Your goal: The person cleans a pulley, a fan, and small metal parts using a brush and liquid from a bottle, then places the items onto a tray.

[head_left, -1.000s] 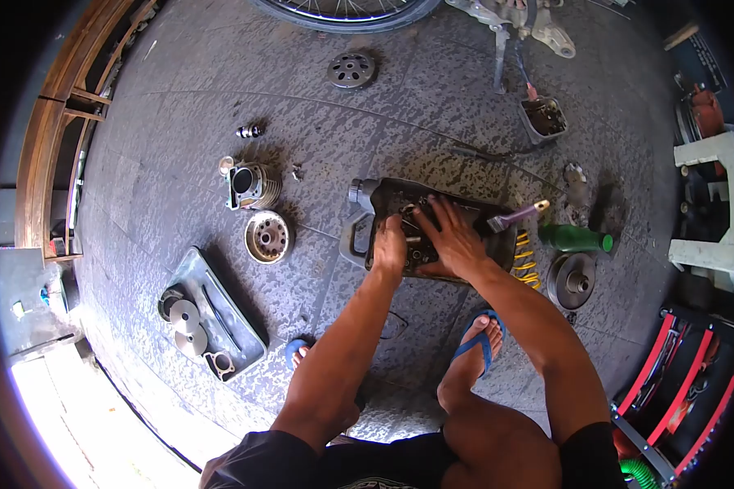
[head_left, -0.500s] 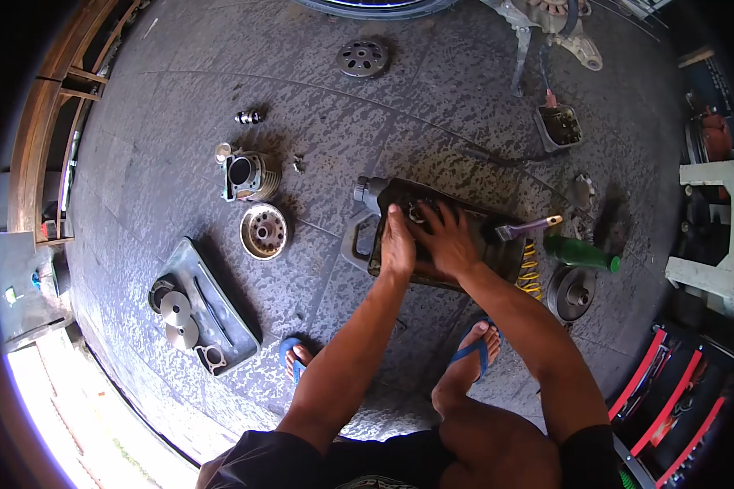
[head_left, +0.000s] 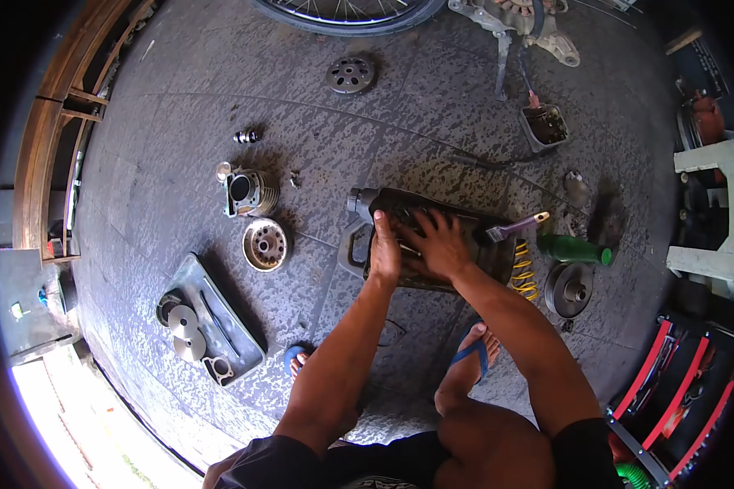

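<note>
A dark cut-open plastic jug (head_left: 359,244) lies on its side on the floor as a tub, with greasy dark metal parts inside. Both my hands are in it. My left hand (head_left: 384,246), fingers together, is pressed against the left side of a dark part (head_left: 410,218). My right hand (head_left: 434,244) lies over the same part with its fingers spread. What is under my palms is hidden. A purple-handled brush (head_left: 518,226) rests on the tub's right rim.
Right of the tub lie a yellow spring (head_left: 523,275), green bottle (head_left: 575,248) and pulley (head_left: 569,288). To the left are a cylinder (head_left: 251,191), round drum (head_left: 265,243) and grey cover (head_left: 236,338) holding discs. A wheel (head_left: 342,11) is at the top. My sandalled foot (head_left: 471,359) is near.
My hands have shifted a little inside the tub, the left one reaching further up along the part and the right one closing in beside it. The view has swayed slightly.
</note>
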Tool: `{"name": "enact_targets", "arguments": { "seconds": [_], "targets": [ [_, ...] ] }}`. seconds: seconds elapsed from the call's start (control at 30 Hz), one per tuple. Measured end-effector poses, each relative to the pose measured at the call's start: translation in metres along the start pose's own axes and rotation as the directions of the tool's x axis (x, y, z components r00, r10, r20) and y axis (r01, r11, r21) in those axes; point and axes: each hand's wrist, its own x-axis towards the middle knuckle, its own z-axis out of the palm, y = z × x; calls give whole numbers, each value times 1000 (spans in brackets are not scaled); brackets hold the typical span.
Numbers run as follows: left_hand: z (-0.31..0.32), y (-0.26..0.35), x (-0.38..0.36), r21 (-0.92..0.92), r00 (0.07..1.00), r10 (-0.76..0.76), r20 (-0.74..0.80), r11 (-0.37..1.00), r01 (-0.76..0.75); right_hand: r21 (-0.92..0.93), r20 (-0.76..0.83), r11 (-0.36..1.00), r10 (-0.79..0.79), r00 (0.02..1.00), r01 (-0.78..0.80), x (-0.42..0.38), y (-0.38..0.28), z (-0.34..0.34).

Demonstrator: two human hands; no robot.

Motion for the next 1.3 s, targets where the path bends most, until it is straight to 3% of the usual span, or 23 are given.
{"name": "enact_targets", "arguments": {
  "seconds": [0.1,0.17,0.23,0.3,0.4,0.43,0.5,0.53,0.57,0.6,0.63,0.7,0.77,0.83,0.87,0.93,0.97,1.03,1.1,1.17,1.2,1.23,1.3],
  "targets": [
    [-17,-16,15,112,995,96,-2,989,-95,45,36,999,-16,999,14,0,7,4],
    [-8,-7,-3,483,992,117,-49,872,-79,35,24,999,-31,999,30,-1,8,3],
    [-8,-23,4,423,992,101,-77,904,-60,-1,13,999,-48,999,48,-7,9,2],
    [-1,-17,4,5,995,-82,-64,997,82,19,-30,999,-35,999,36,-7,8,3],
    [9,9,-17,-107,992,-97,-80,990,88,51,-60,998,-38,998,41,-10,12,3],
    [2,-7,-2,-104,992,-93,-79,991,85,65,-49,996,-50,998,53,-10,14,3],
    [-21,-57,36,225,965,260,-44,943,-244,96,-65,995,2,998,4,-15,16,8],
    [-19,-49,29,227,965,258,-45,943,-242,126,-76,991,52,996,-42,-17,16,10],
    [-13,-30,13,565,962,271,24,790,-236,130,-73,991,53,996,-43,-19,15,11],
    [-8,-15,0,823,962,256,95,524,-221,120,-100,988,110,989,-97,-21,14,9],
    [-2,-8,-9,823,964,249,97,524,-219,111,-126,982,169,978,-155,-26,13,6],
    [14,-2,-18,942,939,301,166,235,-242,111,-173,988,123,977,-105,-36,9,-10],
    [21,-1,-14,955,934,296,202,153,-255,103,-221,993,78,972,-56,-47,9,-24],
    [24,-5,-10,963,931,286,229,73,-259,315,-299,948,149,943,-50,-59,7,-31],
    [25,-11,-2,961,919,305,250,35,-273,310,-296,949,150,943,-53,-63,9,-31],
    [24,-21,5,958,908,319,273,-4,-287,554,-385,824,380,841,-119,-75,12,-27],
    [24,-24,8,959,903,330,275,-23,-284,552,-387,825,383,839,-122,-77,12,-25],
    [28,-18,9,956,893,346,289,-46,-291,938,36,160,837,547,-307,-79,13,-19],
    [32,-1,3,970,946,219,240,-19,-242,951,-57,191,880,471,-243,-80,22,-16],
    [29,-10,7,958,920,266,287,-52,-283,967,-138,193,947,290,-169,-76,29,-30],
    [27,-16,9,942,894,300,334,-88,-322,988,7,24,979,202,-152,-71,33,-40],
    [26,-18,9,942,891,304,336,-95,-322,989,7,23,980,201,-144,-67,37,-51],
    [28,-20,7,941,896,295,333,-43,-335,986,151,-139,979,139,-91,-62,47,-67]
  ]
}}
